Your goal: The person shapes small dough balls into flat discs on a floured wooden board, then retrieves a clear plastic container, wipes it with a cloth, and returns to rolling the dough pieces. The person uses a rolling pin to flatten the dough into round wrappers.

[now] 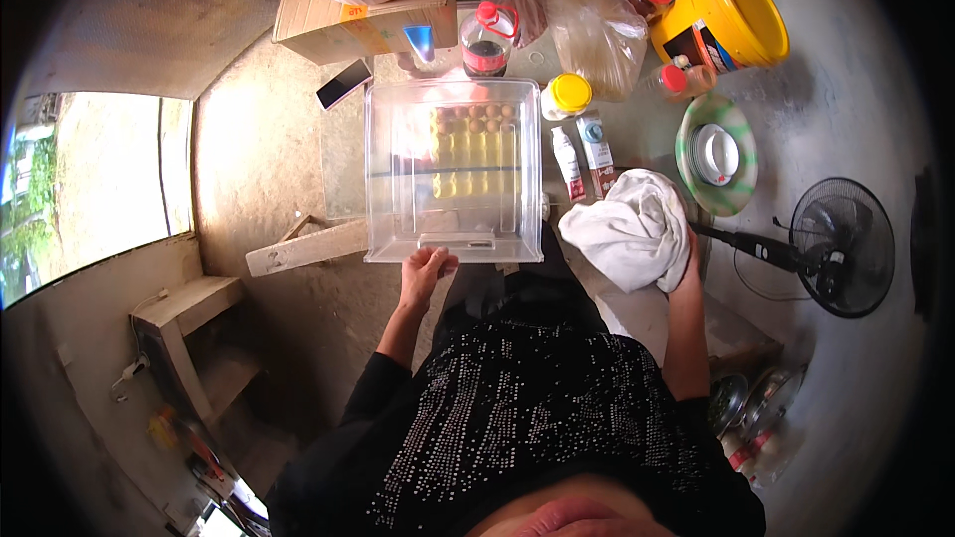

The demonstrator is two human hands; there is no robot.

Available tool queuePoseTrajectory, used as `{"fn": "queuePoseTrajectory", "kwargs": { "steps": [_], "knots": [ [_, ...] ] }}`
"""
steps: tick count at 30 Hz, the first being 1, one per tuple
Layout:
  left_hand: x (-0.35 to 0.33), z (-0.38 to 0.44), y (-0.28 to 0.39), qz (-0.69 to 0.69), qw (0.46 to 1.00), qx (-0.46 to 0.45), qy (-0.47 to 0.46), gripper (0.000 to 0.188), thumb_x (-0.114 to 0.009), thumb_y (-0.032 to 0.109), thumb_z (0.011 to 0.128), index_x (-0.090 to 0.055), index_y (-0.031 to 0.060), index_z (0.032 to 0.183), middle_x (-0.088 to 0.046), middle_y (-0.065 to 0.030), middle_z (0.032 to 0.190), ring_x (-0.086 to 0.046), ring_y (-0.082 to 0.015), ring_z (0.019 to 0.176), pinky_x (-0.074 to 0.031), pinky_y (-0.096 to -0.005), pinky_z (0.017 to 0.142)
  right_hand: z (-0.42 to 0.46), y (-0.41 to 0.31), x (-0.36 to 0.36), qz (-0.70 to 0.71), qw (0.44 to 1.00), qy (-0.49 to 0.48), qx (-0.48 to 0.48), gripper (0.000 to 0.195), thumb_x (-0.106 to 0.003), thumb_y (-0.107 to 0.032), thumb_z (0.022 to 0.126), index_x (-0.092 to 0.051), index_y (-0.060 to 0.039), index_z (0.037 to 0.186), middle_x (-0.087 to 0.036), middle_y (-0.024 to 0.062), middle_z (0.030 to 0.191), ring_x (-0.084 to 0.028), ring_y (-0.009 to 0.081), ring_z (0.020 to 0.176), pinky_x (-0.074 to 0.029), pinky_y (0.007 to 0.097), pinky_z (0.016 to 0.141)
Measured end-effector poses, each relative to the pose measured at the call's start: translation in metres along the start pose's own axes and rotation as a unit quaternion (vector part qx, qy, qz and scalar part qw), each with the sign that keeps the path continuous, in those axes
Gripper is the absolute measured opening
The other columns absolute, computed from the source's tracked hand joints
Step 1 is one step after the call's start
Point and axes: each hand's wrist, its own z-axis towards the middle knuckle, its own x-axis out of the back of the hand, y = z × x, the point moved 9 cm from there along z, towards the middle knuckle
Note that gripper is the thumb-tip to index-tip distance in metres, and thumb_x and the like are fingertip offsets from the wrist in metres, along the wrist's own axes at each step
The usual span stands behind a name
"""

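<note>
A clear plastic box (pixel 379 164) lies in front of me. Through its transparent walls I see a yellow egg tray (pixel 466 164) with brown eggs (pixel 489 119) in its far rows; whether the tray is inside or beneath is hard to tell. My left hand (pixel 425 276) pinches the near edge of the box beside its moulded handle, fingers curled and partly hidden. On the right, my right hand (pixel 688 261) grips a bunched white cloth (pixel 627 227), which covers most of its fingers. A white tube (pixel 566 160) and a printed carton (pixel 597 153) lie between box and cloth.
Behind the box stand a bottle of dark liquid (pixel 486 41), a yellow-lidded jar (pixel 568 95) and a cardboard box (pixel 358 30) carrying basins. A phone (pixel 344 85) lies at left. Rightward are a yellow bucket (pixel 716 15), a green-and-white basin (pixel 690 164) and a fan (pixel 841 246).
</note>
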Motion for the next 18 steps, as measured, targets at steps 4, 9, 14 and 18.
{"fn": "queuePoseTrajectory", "kwargs": {
  "steps": [4,9,14,18],
  "knots": [
    [-0.032,0.035,0.049,-0.008,0.995,-0.092,0.026,0.027,-0.061,0.017,0.100,-0.062,-0.0059,0.115,-0.071,-0.0149,0.105,-0.071,-0.0212,0.089,-0.058,-0.0322,0.081,0.028,-0.014,-0.070,-0.030,0.985,-0.167,0.020,0.041,-0.048,-0.027,0.105,-0.060,0.0034,0.129,-0.067,0.0138,0.121,-0.063,0.0225,0.112,-0.049,0.0350,0.100],
    [-0.040,0.090,0.128,0.287,0.883,-0.332,0.165,0.030,-0.061,0.011,0.098,-0.061,0.0018,0.126,-0.069,-0.0144,0.114,-0.069,-0.0307,0.097,-0.056,-0.0373,0.085,0.091,0.088,-0.241,0.039,0.946,-0.273,-0.172,0.025,-0.051,-0.021,0.102,-0.063,0.0007,0.108,-0.068,0.0116,0.103,-0.065,0.0191,0.092,-0.055,0.0301,0.083],
    [-0.091,0.133,0.237,0.595,0.632,-0.414,0.275,0.080,-0.078,0.024,0.079,-0.042,0.0099,0.150,-0.040,-0.0134,0.155,-0.035,-0.0339,0.143,-0.024,-0.0544,0.118,0.134,0.146,-0.293,0.029,0.945,-0.191,-0.263,0.017,-0.059,-0.019,0.097,-0.065,-0.0034,0.099,-0.068,0.0093,0.083,-0.067,0.0225,0.067,-0.057,0.0359,0.062],
    [-0.102,0.207,0.253,0.664,0.562,-0.435,0.232,0.097,-0.086,0.026,0.069,-0.037,0.0088,0.151,-0.040,-0.0126,0.155,-0.035,-0.0345,0.144,-0.019,-0.0588,0.120,0.158,0.195,-0.271,0.032,0.939,-0.166,-0.298,0.018,-0.058,-0.017,0.096,-0.065,-0.0053,0.107,-0.068,0.0084,0.086,-0.066,0.0205,0.069,-0.056,0.0348,0.062]
  ]
}}
